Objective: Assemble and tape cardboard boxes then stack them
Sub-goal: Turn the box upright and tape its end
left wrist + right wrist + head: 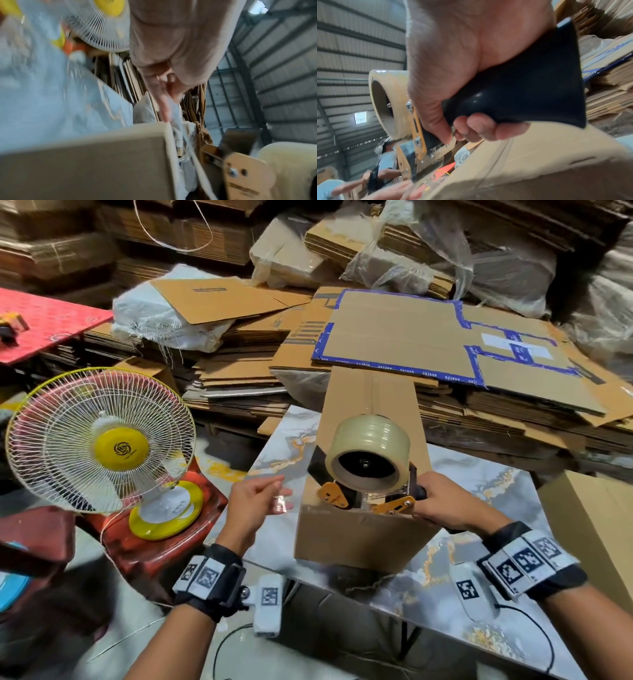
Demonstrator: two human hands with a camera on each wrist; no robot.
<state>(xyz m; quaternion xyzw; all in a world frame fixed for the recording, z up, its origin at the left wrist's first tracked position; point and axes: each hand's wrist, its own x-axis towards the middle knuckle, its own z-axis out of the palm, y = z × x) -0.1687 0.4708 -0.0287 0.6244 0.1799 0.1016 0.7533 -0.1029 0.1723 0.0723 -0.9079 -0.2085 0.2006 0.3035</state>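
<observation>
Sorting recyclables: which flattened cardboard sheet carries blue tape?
The big flattened sheet topping the pile behind the upright box; blue tape edges it, neighbouring sheets are plain.

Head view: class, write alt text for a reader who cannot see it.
A person's right hand grips a tape dispenser on top of a closed cardboard box on a marble-patterned table. The left hand hovers beside the box, apparently with a scrap of clear tape. Left stands a fan; flattened cardboard lies behind.
</observation>
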